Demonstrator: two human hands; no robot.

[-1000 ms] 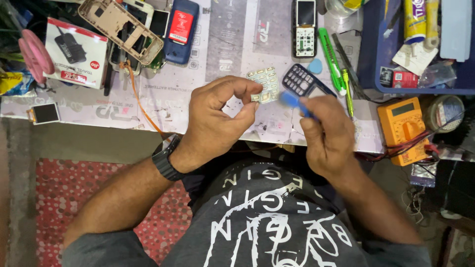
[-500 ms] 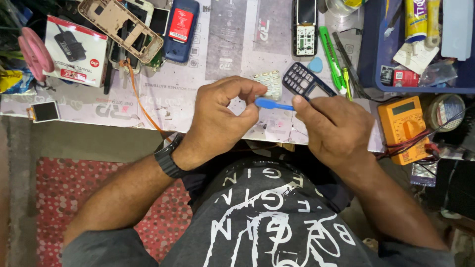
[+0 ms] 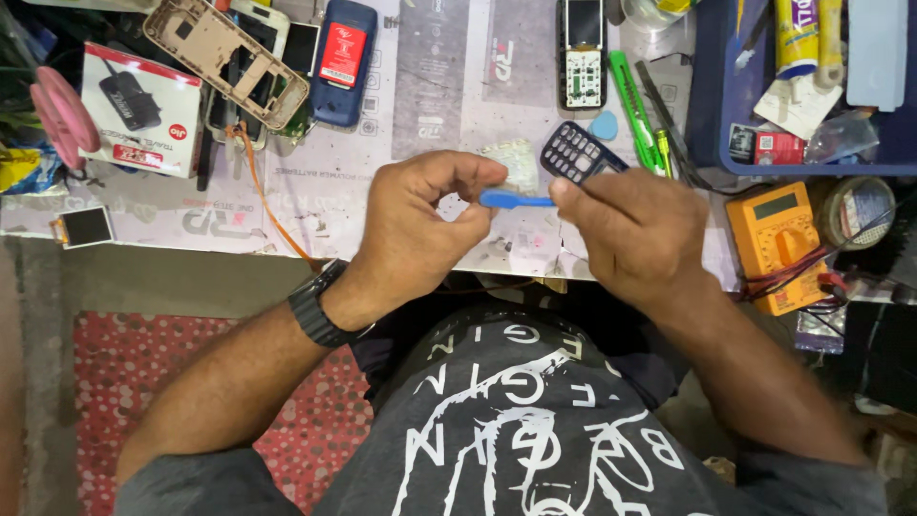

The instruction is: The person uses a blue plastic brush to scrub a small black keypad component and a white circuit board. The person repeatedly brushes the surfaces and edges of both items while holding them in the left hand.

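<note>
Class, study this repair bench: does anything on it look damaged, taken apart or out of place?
Yes. A bare phone frame lies askew at the top left, stripped of its parts. A keypad phone at top centre has its keys off, contacts exposed, and a loose dark keypad lies tilted by the right hand, which holds a blue brush.

A phone repair workbench: opened handsets (image 3: 227, 59), a multimeter (image 3: 776, 244), hand tools (image 3: 630, 110).

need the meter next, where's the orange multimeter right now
In the head view the orange multimeter lies at the bench's right edge, just right of the right hand, below the blue tray and beside a tape roll.
</note>
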